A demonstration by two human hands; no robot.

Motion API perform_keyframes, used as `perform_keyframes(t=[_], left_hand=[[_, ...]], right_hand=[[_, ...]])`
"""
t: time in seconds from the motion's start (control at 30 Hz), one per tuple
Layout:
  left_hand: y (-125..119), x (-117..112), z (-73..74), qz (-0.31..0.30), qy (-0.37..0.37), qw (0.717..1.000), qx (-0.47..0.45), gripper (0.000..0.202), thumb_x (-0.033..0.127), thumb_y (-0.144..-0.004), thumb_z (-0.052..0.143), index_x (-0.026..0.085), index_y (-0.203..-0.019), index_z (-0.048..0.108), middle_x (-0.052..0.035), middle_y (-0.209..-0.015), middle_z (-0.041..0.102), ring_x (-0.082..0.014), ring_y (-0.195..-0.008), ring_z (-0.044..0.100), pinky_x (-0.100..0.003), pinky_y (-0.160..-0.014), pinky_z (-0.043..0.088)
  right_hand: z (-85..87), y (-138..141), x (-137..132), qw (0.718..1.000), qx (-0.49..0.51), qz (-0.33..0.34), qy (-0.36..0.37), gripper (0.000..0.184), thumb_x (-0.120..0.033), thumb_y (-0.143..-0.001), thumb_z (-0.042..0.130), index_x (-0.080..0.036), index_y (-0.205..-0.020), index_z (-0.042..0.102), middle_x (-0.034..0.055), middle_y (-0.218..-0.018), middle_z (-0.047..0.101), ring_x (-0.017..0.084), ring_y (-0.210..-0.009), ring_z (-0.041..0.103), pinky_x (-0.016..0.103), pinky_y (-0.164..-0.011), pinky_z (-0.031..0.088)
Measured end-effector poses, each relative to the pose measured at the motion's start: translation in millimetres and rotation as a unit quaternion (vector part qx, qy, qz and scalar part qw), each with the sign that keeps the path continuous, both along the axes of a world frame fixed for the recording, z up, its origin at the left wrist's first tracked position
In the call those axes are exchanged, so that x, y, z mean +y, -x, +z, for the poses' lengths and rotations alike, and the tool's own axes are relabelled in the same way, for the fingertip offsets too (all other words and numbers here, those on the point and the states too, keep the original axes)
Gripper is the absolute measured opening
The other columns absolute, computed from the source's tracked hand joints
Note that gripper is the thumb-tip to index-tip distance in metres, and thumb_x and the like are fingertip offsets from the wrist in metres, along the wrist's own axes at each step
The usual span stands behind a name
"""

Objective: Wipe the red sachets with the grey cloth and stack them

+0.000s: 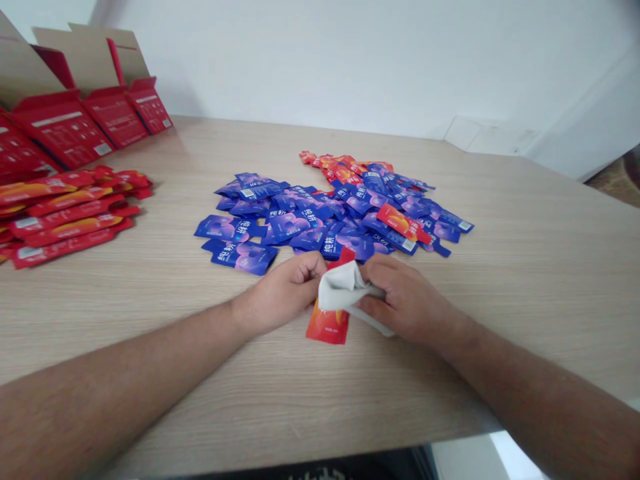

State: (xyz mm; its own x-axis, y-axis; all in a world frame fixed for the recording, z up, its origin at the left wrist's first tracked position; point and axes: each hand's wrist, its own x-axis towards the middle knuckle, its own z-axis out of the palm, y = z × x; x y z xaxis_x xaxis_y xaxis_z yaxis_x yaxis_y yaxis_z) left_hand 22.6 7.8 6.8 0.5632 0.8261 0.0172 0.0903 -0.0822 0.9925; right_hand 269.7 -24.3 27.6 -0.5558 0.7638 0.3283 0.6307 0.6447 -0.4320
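Both my hands meet over a red-orange sachet and a white cloth near the table's front middle. My left hand is closed, pinching the top edge of the sachet and cloth. Closed as well, my right hand has its fingers wrapped round the white cloth. The sachet's lower half sticks out below the cloth towards me. Just beyond my hands lies a spread pile of blue sachets, with red-orange sachets mixed in at its far side.
Flat red packets are stacked at the left of the wooden table. Open red cartons with raised brown flaps stand at the back left against the white wall. The table's front edge runs just below my forearms.
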Motion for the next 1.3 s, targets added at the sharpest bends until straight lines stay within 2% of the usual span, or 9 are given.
perform_keyframes(t=[0.07,0.23,0.4,0.6,0.77,0.93,1.07,1.13,1.3], left_hand=[[-0.8,-0.4,1.0,0.009,0.007,1.000,-0.010,0.021,0.033,-0.092,0.068,0.018,-0.084,0.056,0.0039,-0.072,0.057,-0.0088,-0.061,0.046,-0.020,-0.056,0.037],[-2.3,-0.5,-1.6,0.030,0.044,0.998,-0.025,0.023,0.034,-0.092,0.069,0.020,-0.084,0.053,0.0064,-0.066,0.054,-0.0074,-0.054,0.043,-0.019,-0.051,0.035],[-2.3,-0.3,-3.4,0.042,0.061,0.997,-0.035,0.021,0.034,-0.091,0.070,0.020,-0.086,0.055,0.0053,-0.069,0.056,-0.0084,-0.056,0.048,-0.019,-0.052,0.039],[-2.1,0.7,-4.0,0.035,0.080,0.995,-0.054,0.025,0.036,-0.090,0.073,0.020,-0.084,0.055,0.0052,-0.069,0.057,-0.0079,-0.057,0.048,-0.020,-0.053,0.040],[-2.1,-0.2,-2.8,0.040,0.071,0.995,-0.049,0.022,0.033,-0.091,0.071,0.020,-0.085,0.055,0.0055,-0.069,0.057,-0.0081,-0.057,0.049,-0.019,-0.053,0.040],[-3.0,-0.7,-1.6,0.044,0.081,0.994,-0.057,0.024,0.034,-0.089,0.073,0.019,-0.084,0.055,0.0052,-0.070,0.058,-0.0079,-0.057,0.048,-0.020,-0.054,0.039],[-3.1,-1.9,-0.9,0.051,0.080,0.994,-0.059,0.022,0.034,-0.090,0.072,0.020,-0.085,0.055,0.0052,-0.069,0.057,-0.0081,-0.056,0.048,-0.020,-0.053,0.038],[-2.9,-1.6,-1.8,0.054,0.081,0.993,-0.062,0.023,0.034,-0.089,0.072,0.020,-0.084,0.055,0.0052,-0.069,0.057,-0.0083,-0.056,0.048,-0.020,-0.053,0.038],[-2.6,-0.2,-3.8,0.059,0.093,0.992,-0.065,0.025,0.036,-0.088,0.075,0.020,-0.085,0.055,0.0035,-0.071,0.060,-0.0096,-0.059,0.053,-0.021,-0.055,0.042]], right_hand=[[0.9,1.5,-3.6,0.999,-0.011,0.033,0.003,0.012,-0.032,-0.100,0.067,-0.020,-0.101,0.063,0.0060,-0.099,0.066,0.022,-0.090,0.062,0.033,-0.080,0.048],[1.5,4.6,-7.8,0.998,-0.012,-0.044,-0.039,0.011,-0.028,-0.098,0.068,-0.019,-0.098,0.061,0.0074,-0.098,0.065,0.024,-0.091,0.062,0.037,-0.082,0.051],[2.2,13.7,-17.2,0.994,-0.051,0.087,0.035,0.010,-0.020,-0.095,0.068,-0.021,-0.105,0.068,0.0062,-0.108,0.069,0.022,-0.097,0.065,0.035,-0.086,0.052],[0.3,9.1,-12.8,1.000,-0.009,-0.007,0.000,0.014,-0.023,-0.096,0.068,-0.017,-0.109,0.066,0.0102,-0.108,0.068,0.024,-0.099,0.065,0.038,-0.089,0.054],[1.2,12.3,-15.9,0.995,-0.047,0.085,0.029,0.011,-0.019,-0.095,0.068,-0.021,-0.105,0.068,0.0068,-0.110,0.069,0.023,-0.099,0.065,0.036,-0.087,0.053],[0.2,8.4,-11.9,1.000,-0.010,-0.011,-0.002,0.012,-0.024,-0.096,0.067,-0.018,-0.107,0.065,0.0100,-0.107,0.068,0.025,-0.098,0.065,0.039,-0.089,0.054],[1.0,11.5,-14.2,0.996,-0.042,0.066,0.032,0.009,-0.021,-0.095,0.069,-0.021,-0.104,0.066,0.0073,-0.108,0.069,0.024,-0.099,0.065,0.036,-0.087,0.054],[1.2,11.0,-13.6,0.996,-0.047,0.070,0.035,0.011,-0.020,-0.095,0.069,-0.022,-0.105,0.066,0.0070,-0.109,0.069,0.024,-0.100,0.065,0.036,-0.088,0.053],[0.3,5.2,-7.1,0.999,-0.006,-0.033,-0.013,0.010,-0.027,-0.097,0.069,-0.020,-0.101,0.064,0.0079,-0.100,0.067,0.024,-0.094,0.064,0.037,-0.085,0.053]])
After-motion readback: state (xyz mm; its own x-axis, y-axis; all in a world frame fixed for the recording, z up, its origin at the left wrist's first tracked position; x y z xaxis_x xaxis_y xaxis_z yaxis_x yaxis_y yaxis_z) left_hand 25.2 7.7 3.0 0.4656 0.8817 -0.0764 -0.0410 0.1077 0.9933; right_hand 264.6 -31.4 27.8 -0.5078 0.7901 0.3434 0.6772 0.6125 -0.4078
